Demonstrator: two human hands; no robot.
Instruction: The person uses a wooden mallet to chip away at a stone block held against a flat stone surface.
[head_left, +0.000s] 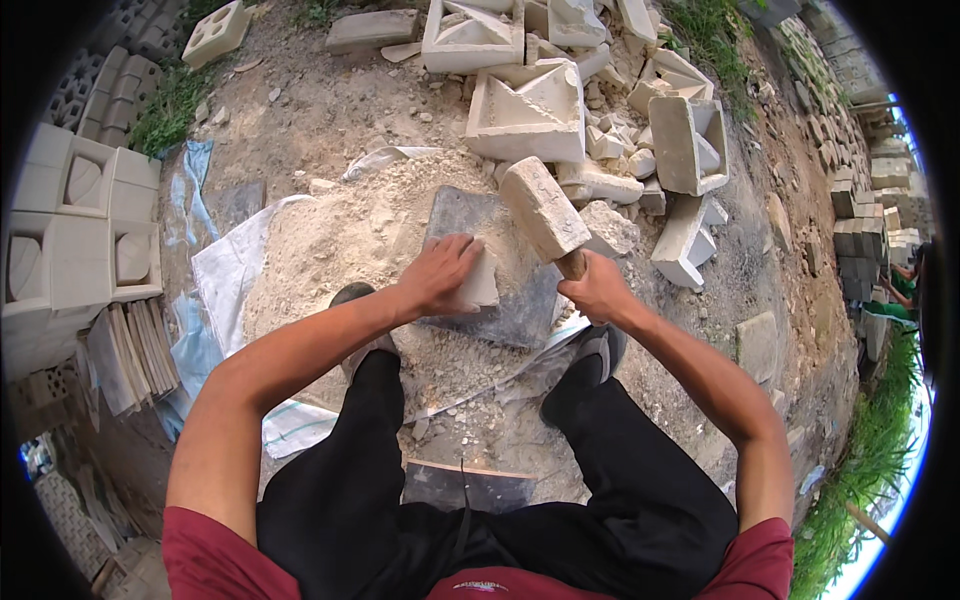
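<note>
My right hand (598, 290) is wrapped round the short handle of a mallet (545, 210), whose blocky, dust-covered head is raised over the right part of a dark flat slab (520, 312). With my left hand (440, 275) I grip a pale chunk of block (482, 281) on that slab, the fingers bent over its upper left side. The mallet head is apart from the chunk. Around the slab's left side lies a heap of crumbled pale rubble (325, 245), partly on a white woven sheet (228, 262).
Broken moulded blocks (525, 110) and fragments pile up beyond the slab. Stacked whole blocks (85, 215) and leaning thin boards (135, 350) stand at the left. More blocks (862, 240) line the right, where another person's arm (900, 287) shows. My feet flank the slab.
</note>
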